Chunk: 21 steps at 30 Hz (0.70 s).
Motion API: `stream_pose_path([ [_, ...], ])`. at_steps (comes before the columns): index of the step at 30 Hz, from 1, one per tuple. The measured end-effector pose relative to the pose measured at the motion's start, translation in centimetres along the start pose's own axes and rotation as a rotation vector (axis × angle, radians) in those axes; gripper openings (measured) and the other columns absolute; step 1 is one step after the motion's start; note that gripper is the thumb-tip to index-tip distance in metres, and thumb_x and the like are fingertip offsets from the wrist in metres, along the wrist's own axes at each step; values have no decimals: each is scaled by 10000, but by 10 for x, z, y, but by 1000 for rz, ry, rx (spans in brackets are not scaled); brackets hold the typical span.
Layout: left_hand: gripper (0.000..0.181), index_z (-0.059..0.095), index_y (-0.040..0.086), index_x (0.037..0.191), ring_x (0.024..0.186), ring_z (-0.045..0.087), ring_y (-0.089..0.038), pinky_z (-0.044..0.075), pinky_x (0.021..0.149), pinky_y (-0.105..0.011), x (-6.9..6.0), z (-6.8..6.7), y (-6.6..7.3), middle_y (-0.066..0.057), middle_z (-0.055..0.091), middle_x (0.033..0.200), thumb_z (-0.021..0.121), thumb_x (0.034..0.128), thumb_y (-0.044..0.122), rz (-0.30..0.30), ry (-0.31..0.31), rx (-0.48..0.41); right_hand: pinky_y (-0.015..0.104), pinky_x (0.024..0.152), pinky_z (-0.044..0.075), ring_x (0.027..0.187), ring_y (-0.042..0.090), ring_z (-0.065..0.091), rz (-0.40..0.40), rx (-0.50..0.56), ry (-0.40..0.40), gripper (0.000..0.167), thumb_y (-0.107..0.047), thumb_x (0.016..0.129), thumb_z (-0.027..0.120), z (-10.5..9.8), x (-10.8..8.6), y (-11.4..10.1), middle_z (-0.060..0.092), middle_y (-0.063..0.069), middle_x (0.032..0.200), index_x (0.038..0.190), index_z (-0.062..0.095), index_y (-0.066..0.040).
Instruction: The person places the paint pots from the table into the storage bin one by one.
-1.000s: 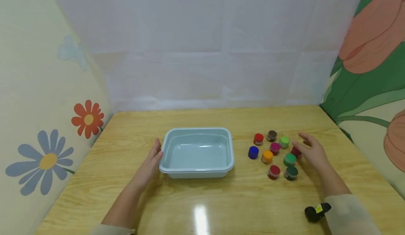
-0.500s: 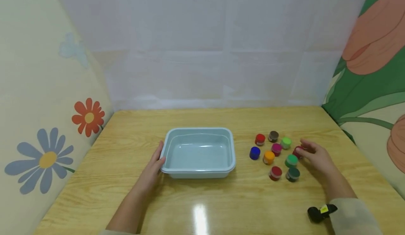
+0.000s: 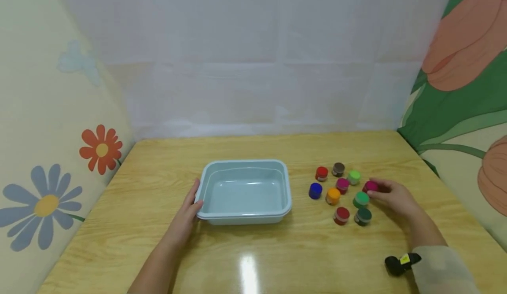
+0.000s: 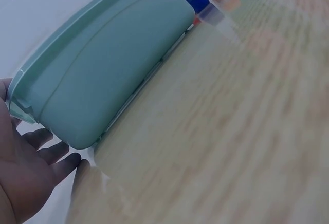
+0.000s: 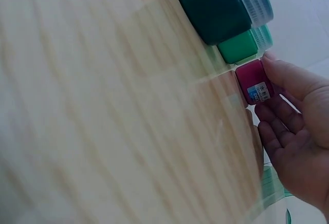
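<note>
The left hand (image 3: 183,223) rests at the left side of a light blue plastic basin (image 3: 244,219), thumb near the rim. In the left wrist view, several relaxed fingers of this hand (image 4: 31,170) lie against or beside the lower end of the basin (image 4: 103,70). The right hand (image 3: 398,199) pinches a magenta-lidded jar (image 3: 370,187) between thumb and fingers. In the right wrist view, the jar (image 5: 254,82) shows a small label, with the hand (image 5: 300,131) around its side. Next to it stand a green-lidded jar (image 3: 361,199) and a dark green one (image 3: 363,216).
Left of the held jar are blue (image 3: 315,191), orange (image 3: 333,196), bright red (image 3: 321,174), brown (image 3: 338,169), light green (image 3: 354,177), another magenta (image 3: 342,185) and dark red (image 3: 342,215) jars. A black device (image 3: 398,265) is by the right sleeve on the wooden table (image 3: 277,259).
The right hand has moved in and closed thumb and fingers on the magenta-lidded jar. The left hand has come up against the basin's side. The head view has shifted slightly.
</note>
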<state>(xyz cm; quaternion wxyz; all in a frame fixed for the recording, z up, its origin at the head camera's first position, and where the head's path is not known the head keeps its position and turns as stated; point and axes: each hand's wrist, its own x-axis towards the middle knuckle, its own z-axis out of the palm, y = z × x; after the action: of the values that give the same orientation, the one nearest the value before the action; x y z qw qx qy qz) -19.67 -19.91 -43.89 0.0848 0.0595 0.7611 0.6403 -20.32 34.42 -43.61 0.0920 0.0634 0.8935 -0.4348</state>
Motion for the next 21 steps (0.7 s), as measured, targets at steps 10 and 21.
stream_pose_path([
  [10, 620, 39, 211, 1592, 1528, -46, -268, 192, 1048, -30, -3, -1, -2, 1, -32, 1671, 344, 1060, 301, -4, 1, 25, 575, 1055, 398, 1306, 495, 404, -14, -36, 13, 781, -468, 939, 610, 0, 4, -2, 376, 356, 1457, 1487, 348, 24],
  [21, 619, 35, 184, 1591, 1522, -26, -295, 254, 931, 35, -2, -1, -3, -25, -46, 1670, 337, 1063, 298, 26, -16, 11, 364, 957, 475, 1269, 425, 458, -49, 28, 69, 767, -453, 951, 597, -5, 1, -15, 426, 321, 1430, 1508, 324, -1],
])
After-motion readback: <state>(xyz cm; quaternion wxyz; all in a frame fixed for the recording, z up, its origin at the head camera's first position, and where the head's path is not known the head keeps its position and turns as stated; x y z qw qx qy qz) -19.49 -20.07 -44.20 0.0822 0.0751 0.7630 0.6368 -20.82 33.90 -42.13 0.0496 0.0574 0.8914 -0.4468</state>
